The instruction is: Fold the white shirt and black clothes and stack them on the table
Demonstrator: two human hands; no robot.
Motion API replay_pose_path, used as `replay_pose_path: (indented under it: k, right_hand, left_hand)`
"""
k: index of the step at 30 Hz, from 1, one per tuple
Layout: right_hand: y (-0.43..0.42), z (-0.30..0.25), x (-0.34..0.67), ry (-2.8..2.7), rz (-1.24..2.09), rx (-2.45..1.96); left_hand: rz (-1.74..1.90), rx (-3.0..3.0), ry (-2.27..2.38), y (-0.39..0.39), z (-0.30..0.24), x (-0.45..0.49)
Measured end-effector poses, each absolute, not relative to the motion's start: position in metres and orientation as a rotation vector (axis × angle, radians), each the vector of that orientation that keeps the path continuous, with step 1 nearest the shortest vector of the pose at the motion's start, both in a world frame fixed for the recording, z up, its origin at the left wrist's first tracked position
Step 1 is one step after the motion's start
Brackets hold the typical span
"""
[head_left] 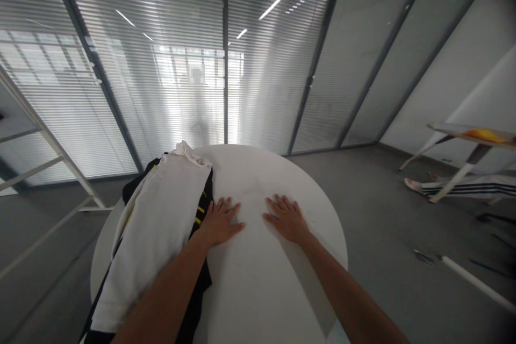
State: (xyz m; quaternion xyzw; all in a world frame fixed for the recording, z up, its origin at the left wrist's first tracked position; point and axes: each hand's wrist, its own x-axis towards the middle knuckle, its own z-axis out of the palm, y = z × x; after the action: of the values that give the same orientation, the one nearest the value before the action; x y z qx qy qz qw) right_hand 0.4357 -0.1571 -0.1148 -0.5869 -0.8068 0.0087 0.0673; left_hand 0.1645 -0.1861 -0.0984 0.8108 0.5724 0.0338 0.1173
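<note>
Both my hands rest palm down on a round white table (250, 279). My left hand (220, 222) has its fingers spread, holding nothing, beside the right edge of a clothes pile. My right hand (288, 219) lies to its right with fingers apart, also holding nothing. On top of the pile is a white garment (161, 215), laid lengthwise. Beneath it shows a black garment (197, 301) with yellow marks near my left wrist. My left forearm crosses over part of the pile and hides some of it.
A white metal frame (76, 172) stands on the left. Behind the table runs a glass partition with blinds (266, 80). At right, a table (475, 131) bears something orange, and a person's striped trouser leg (471, 188) shows beneath. A white pole (475, 282) lies at lower right.
</note>
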Motion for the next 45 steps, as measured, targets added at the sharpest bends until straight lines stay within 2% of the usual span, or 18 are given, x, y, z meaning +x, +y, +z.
replay_pose_path:
  k: [40, 45]
  right_hand:
    - [-0.155, -0.118, 0.438, -2.406, 0.028, -1.755]
    - [-0.154, -0.119, 0.438, -2.407, 0.021, -1.739]
  left_hand:
    - [0.109, 2.363, 1.635, -0.184, -0.091, 0.160]
    - [0.203, 2.304, 1.733, -0.183, -0.071, 0.168]
